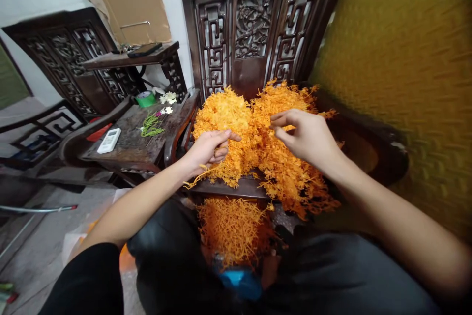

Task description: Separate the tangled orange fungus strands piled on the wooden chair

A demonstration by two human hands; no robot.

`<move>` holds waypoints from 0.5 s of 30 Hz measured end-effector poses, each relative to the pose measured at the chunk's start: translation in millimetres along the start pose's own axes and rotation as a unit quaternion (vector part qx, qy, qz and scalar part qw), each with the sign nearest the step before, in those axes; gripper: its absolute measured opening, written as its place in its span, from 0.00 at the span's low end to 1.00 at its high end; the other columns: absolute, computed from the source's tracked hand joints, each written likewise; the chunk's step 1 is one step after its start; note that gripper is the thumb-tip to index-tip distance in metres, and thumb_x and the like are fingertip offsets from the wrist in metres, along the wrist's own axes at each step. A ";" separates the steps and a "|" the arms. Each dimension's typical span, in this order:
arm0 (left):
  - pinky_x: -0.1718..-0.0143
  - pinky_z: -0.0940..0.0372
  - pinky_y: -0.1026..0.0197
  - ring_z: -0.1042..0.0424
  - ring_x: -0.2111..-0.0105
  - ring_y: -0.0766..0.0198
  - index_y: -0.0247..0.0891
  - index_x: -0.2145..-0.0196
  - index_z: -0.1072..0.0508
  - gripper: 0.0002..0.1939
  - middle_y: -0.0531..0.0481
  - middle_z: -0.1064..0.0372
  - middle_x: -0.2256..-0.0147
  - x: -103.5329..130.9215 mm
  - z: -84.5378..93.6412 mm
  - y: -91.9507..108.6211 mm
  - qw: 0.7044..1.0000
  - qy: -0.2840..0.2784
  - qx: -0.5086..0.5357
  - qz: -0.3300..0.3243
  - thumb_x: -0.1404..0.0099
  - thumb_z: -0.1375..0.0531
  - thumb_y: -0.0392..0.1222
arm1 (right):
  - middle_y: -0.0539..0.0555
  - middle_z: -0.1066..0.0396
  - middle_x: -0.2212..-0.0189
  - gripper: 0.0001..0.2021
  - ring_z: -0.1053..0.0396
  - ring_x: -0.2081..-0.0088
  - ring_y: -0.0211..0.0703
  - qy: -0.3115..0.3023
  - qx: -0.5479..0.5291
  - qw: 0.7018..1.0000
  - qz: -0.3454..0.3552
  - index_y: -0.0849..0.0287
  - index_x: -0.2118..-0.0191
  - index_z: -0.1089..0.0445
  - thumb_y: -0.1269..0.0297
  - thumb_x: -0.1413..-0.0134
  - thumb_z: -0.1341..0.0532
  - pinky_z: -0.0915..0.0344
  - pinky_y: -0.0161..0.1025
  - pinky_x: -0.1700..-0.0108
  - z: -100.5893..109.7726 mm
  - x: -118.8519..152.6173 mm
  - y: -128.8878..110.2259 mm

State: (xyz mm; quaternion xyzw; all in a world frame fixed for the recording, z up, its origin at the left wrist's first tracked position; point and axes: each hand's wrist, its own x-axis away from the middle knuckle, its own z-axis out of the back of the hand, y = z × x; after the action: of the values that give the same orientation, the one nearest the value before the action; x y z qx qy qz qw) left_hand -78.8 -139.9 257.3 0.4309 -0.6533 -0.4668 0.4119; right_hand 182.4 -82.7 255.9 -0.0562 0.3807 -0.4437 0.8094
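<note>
Left grip (211, 149) curled around orange strands (199, 176), right grip (306, 133) bent, fingertip contact unclear, orange heap (254, 145) behind both.

On the seat of the armchair (249, 76) sit two heaps side by side, a left sprig heap (228, 108) and a right sprig heap (291, 187), which spills past its front edge. Before the armchair, lower than its seat, lies a strand pile (236, 229). Left of the armchair, a side table (147, 145) bears a tape roll (145, 100), a stalk bundle (152, 126) and, farther from the armchair, a remote control (109, 140). Behind the armchair is the wall (171, 5); to its right, a panel (405, 59).
</note>
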 end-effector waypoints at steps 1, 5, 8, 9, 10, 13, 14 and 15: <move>0.82 0.65 0.64 0.58 0.87 0.75 0.34 0.62 0.23 0.15 0.60 0.51 0.85 -2.1 0.8 -1.2 1.000 -0.007 -0.001 0.000 0.28 0.42 0.49 | 0.57 0.21 0.58 0.05 0.23 0.56 0.51 -0.009 -0.039 0.999 0.001 0.58 0.70 0.26 0.69 0.48 0.40 0.30 0.47 0.53 0.4 3.0 -12.6; 0.82 0.65 0.63 0.58 0.87 0.75 0.36 0.63 0.24 0.15 0.61 0.52 0.86 -2.8 -4.7 -4.8 1.000 -0.014 -0.019 0.004 0.28 0.42 0.50 | 0.53 0.23 0.67 0.10 0.25 0.64 0.42 -0.008 -0.155 0.988 -0.025 0.57 0.69 0.28 0.75 0.47 0.46 0.32 0.41 0.59 3.6 12.4 -49.1; 0.83 0.64 0.64 0.57 0.88 0.75 0.36 0.69 0.29 0.16 0.62 0.51 0.86 0.1 -12.5 -6.4 0.999 -0.015 -0.033 0.001 0.30 0.39 0.51 | 0.51 0.29 0.72 0.09 0.31 0.70 0.39 0.001 -0.197 0.980 -0.013 0.58 0.64 0.29 0.73 0.44 0.46 0.35 0.38 0.65 3.7 16.2 -57.3; 0.83 0.63 0.65 0.56 0.88 0.76 0.37 0.71 0.31 0.17 0.62 0.51 0.86 0.8 -14.7 -7.0 0.999 -0.015 -0.037 -0.001 0.31 0.38 0.51 | 0.51 0.29 0.71 0.08 0.32 0.70 0.38 0.001 -0.195 0.981 -0.006 0.59 0.59 0.29 0.70 0.42 0.44 0.36 0.38 0.67 2.6 17.3 -58.2; 0.83 0.62 0.65 0.55 0.87 0.76 0.38 0.73 0.34 0.18 0.62 0.50 0.86 1.4 -16.8 -7.7 0.999 -0.016 -0.041 -0.003 0.33 0.36 0.52 | 0.52 0.30 0.69 0.10 0.33 0.70 0.39 -0.004 -0.182 0.983 0.004 0.59 0.53 0.30 0.66 0.40 0.41 0.36 0.38 0.67 0.8 18.3 -58.7; 0.83 0.60 0.66 0.53 0.87 0.76 0.39 0.74 0.38 0.22 0.63 0.49 0.85 2.6 -21.7 -10.0 0.999 -0.018 -0.041 -0.012 0.37 0.33 0.54 | 0.56 0.28 0.62 0.29 0.30 0.63 0.46 -0.021 -0.102 0.993 0.057 0.62 0.41 0.36 0.51 0.43 0.33 0.33 0.44 0.60 -7.6 21.1 -60.1; 0.83 0.60 0.66 0.53 0.86 0.76 0.39 0.74 0.38 0.23 0.63 0.49 0.84 3.1 -23.3 -10.6 0.999 -0.018 -0.039 -0.015 0.38 0.32 0.55 | 0.59 0.27 0.59 0.31 0.29 0.60 0.49 -0.025 -0.081 0.993 0.078 0.63 0.41 0.36 0.49 0.43 0.32 0.32 0.47 0.57 -10.8 21.8 -60.7; 0.83 0.60 0.66 0.53 0.86 0.77 0.39 0.74 0.38 0.23 0.63 0.49 0.84 3.9 -24.7 -11.0 0.999 -0.016 -0.037 -0.017 0.38 0.32 0.56 | 0.61 0.27 0.57 0.28 0.28 0.56 0.51 -0.030 -0.072 0.992 0.096 0.62 0.42 0.35 0.49 0.41 0.33 0.32 0.48 0.54 -13.7 22.2 -61.5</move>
State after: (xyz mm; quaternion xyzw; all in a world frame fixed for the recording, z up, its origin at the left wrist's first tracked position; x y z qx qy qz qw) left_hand -54.7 -152.0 252.8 0.4185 -0.6349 -0.5043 0.4091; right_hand 138.7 -133.2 260.1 -0.0907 0.3911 -0.3332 0.8531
